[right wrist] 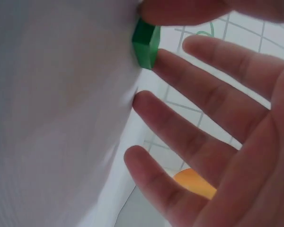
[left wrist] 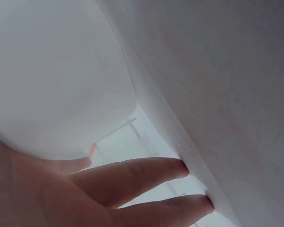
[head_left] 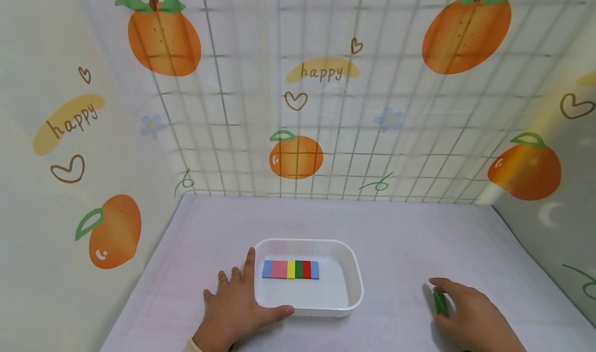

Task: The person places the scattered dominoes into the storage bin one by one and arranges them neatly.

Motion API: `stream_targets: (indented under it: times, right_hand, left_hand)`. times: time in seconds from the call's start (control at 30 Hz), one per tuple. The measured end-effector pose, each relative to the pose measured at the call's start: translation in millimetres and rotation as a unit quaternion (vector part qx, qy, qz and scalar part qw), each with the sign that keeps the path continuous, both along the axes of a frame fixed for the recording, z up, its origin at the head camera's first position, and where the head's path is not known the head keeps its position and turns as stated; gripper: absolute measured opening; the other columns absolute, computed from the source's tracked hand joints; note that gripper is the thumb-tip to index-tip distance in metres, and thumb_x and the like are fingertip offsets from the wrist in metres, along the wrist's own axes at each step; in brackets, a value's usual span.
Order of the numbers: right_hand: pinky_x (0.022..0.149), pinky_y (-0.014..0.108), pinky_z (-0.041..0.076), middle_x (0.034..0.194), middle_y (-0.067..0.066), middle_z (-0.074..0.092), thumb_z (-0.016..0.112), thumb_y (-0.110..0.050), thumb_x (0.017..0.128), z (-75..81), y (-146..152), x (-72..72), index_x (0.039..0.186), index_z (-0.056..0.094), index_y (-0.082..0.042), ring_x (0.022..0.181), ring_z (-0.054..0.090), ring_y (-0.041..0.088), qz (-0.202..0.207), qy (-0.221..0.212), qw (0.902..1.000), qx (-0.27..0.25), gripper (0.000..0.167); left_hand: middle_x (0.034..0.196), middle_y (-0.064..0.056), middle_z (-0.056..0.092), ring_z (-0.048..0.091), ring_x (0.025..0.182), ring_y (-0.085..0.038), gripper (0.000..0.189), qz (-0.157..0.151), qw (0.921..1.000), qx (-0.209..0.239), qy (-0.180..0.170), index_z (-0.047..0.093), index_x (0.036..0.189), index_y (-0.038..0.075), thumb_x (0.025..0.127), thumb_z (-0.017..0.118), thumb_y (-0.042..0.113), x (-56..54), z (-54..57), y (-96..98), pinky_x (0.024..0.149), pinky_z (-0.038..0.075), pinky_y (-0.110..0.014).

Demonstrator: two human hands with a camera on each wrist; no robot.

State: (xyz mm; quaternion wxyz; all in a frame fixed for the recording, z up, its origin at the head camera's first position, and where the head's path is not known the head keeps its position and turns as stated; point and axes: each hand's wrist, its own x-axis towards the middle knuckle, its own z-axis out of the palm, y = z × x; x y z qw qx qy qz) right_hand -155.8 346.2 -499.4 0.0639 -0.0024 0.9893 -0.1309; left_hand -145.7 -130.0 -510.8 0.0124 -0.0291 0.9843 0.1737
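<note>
A white tray [head_left: 326, 295] stands on the table in the head view. Inside it, a row of small coloured blocks [head_left: 291, 269] lies side by side: blue, pink, yellow, green, red and blue again. My left hand [head_left: 237, 303] is spread around the tray's near left corner, forefinger along the left rim and thumb on the front rim. The left wrist view shows the tray's wall [left wrist: 57, 75] against the palm. To the right of the tray, my right hand [head_left: 470, 308] pinches a green block [right wrist: 146, 45] between thumb and a fingertip, at the table surface. Its other fingers are extended.
A pale cloth covers the table [head_left: 396, 248]. Behind it rises a cloth backdrop [head_left: 247, 134] over a wire grid, printed with oranges and hearts. Similar printed cloth walls stand at the left and right sides.
</note>
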Motion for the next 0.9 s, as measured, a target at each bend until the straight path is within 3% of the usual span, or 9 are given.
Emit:
stream_targets:
  times: [0.9]
  right_hand:
    - [0.094,0.071,0.048,0.128,0.024,0.068,0.087,-0.022,0.078,0.3,1.2,-3.1,0.138,0.065,-0.004,0.108,0.065,0.041,0.004,-0.006,1.0,0.007,0.067]
  left_hand:
    - [0.145,-0.015,0.057,0.046,0.137,-0.054,0.156,0.003,1.0,0.007,-0.005,0.013,0.171,0.029,0.046,0.053,0.112,-0.9,-0.5,-0.7,0.092,0.029,-0.091]
